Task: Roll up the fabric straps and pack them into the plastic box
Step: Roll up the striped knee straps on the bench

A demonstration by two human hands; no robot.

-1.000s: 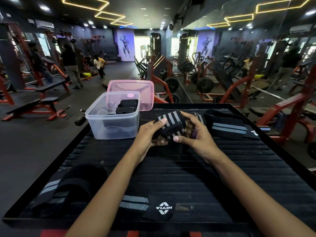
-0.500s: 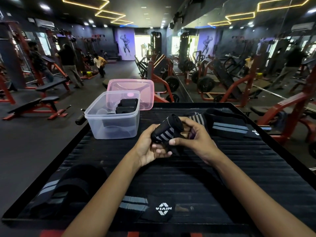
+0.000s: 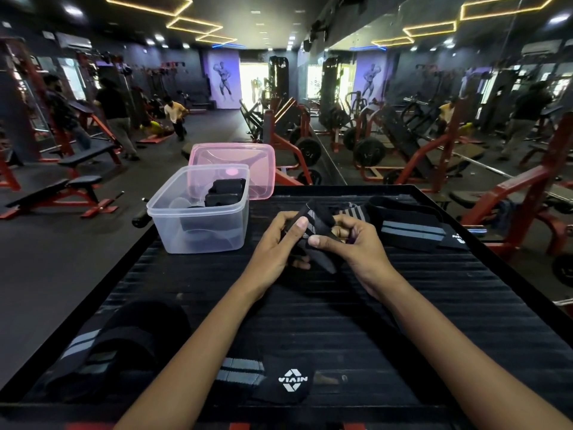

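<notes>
Fabric straps, black with grey stripes, are only partly packed. One unrolled strap (image 3: 248,372) lies nearest, well short of the fingers. A half-rolled strap (image 3: 316,234) is gripped between the left hand (image 3: 276,243) and right hand (image 3: 356,246). Just beyond the right fingers, another (image 3: 412,229) lies flat. Beyond the left fingers, rolled ones are seen in the clear plastic box (image 3: 198,221).

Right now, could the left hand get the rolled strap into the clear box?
Probably yes. The clear box stands open just beyond the left hand, its pink lid behind it. Both hands, right hand included, grip the strap.
</notes>
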